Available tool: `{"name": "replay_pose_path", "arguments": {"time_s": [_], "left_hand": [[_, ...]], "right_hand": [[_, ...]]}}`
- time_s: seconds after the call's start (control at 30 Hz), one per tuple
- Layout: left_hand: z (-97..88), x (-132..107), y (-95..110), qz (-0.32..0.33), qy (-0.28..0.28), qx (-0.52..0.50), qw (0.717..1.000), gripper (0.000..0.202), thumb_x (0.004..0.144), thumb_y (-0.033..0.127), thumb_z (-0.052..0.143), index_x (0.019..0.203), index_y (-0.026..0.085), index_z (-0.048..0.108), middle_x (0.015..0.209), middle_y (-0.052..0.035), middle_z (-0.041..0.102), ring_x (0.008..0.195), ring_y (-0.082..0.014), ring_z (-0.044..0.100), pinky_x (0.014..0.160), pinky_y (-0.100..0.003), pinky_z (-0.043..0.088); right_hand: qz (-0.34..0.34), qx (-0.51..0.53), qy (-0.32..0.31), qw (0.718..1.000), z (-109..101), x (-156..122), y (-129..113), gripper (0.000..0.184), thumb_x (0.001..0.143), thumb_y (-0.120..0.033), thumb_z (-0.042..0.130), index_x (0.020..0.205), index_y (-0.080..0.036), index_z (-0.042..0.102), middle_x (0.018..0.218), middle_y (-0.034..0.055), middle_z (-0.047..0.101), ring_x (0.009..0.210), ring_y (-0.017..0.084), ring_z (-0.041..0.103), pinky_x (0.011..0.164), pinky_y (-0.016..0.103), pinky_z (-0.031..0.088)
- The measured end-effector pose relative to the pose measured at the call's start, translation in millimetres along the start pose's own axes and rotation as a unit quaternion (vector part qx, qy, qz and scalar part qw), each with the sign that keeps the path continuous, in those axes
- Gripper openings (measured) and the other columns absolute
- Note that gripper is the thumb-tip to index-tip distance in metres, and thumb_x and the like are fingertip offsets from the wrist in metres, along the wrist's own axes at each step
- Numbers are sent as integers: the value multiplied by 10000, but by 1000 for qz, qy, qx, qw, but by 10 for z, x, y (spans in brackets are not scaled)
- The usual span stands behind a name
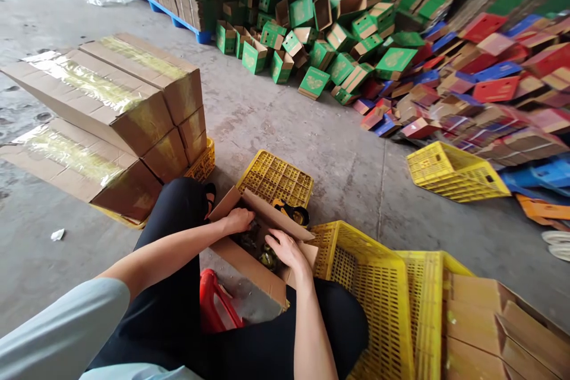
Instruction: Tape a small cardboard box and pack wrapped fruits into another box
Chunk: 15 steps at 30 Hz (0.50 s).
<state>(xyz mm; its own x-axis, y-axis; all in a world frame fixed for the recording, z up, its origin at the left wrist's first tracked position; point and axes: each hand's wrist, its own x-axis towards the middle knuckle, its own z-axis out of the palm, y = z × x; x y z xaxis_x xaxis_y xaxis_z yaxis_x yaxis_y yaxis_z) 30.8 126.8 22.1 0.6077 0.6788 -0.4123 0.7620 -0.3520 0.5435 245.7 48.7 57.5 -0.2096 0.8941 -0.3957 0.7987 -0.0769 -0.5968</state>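
An open cardboard box (256,270) sits between my knees with its flaps folded outward. Dark and yellow-green items (268,257) lie inside; their kind is too unclear to tell. My left hand (238,221) reaches in over the far left side, its fingers closed and their tips partly hidden. At the right end, my right hand (287,249) is over the greenish items, fingers stretched out and slightly apart. Just beyond the box, a yellow-and-black tape dispenser (291,212) rests against an upturned yellow crate (278,175).
Taped cartons (133,107) are stacked on my left. To my right stand yellow crates (369,279) and more cardboard boxes (476,320). A red stool (214,303) is beneath me. Green boxes (314,82) and red-and-blue boxes (496,92) lie heaped ahead, near another yellow crate (456,172).
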Motion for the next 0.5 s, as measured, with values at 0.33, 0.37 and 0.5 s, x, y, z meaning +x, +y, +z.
{"name": "replay_pose_path", "arguments": {"time_s": [0.33,0.37,0.5], "left_hand": [[-331,-48,53,129,-4,-150,980,379,1098,253,362,1315,125,646,1113,-106,780,980,-201,738,873,-283,565],[-314,-46,16,109,9,-87,990,362,1073,186,386,1322,120,640,1171,-123,768,1032,-212,731,916,-304,559],[-126,-48,-118,74,-38,98,992,283,824,44,670,1074,139,764,1140,-148,777,1143,-316,698,975,-389,554]], "right_hand": [[25,43,114,992,11,85,-100,206,901,-386,653,878,-215,765,845,70,774,872,279,729,832,370,542],[38,44,122,991,-6,87,-85,199,885,-365,645,816,-212,751,783,58,752,820,264,712,798,353,525],[65,100,145,982,-53,90,-9,213,828,-354,600,753,-200,726,701,19,705,726,221,642,701,306,465]]}}
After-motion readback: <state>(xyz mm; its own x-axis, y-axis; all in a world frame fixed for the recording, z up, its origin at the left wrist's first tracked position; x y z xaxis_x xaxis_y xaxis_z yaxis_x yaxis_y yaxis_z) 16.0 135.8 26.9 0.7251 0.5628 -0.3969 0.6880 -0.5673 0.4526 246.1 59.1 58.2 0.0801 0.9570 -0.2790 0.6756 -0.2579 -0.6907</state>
